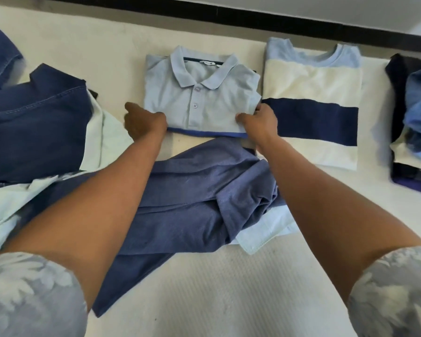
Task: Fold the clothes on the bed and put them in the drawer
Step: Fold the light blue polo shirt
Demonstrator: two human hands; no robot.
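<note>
The fingers [241, 117] of the right hand [259, 120] pinch the near right corner of the folded light blue polo shirt [199, 98], thumb on top and the rest tucked round the edge. The left hand [144, 122] sits against the near left corner. It is blurred and its fingertips are hidden, so I cannot tell whether it grips the cloth or only touches it.

The polo lies flat on the bed [229, 288], collar away from the person, buttons up, squared into a neat rectangle. A darker blue band runs along its near edge; whether that is its own hem or something beneath, I cannot tell.

It looks like a light, soft knit with no stiffness. Lifted by one corner the layers would likely sag and slide apart. The safer hold is probably both near corners together, or flat palms slid under the whole stack, pinching all the layers.

Just to its right lies a folded striped sweater [311, 103], their edges nearly touching. Nearer the person lies a rumpled blue shirt [192, 190], still unfolded, over a pale garment [265, 229]. A dark blue garment [34, 130] lies loose at the left and a small pile [416, 113] at the far right. No drawer is in view.
</note>
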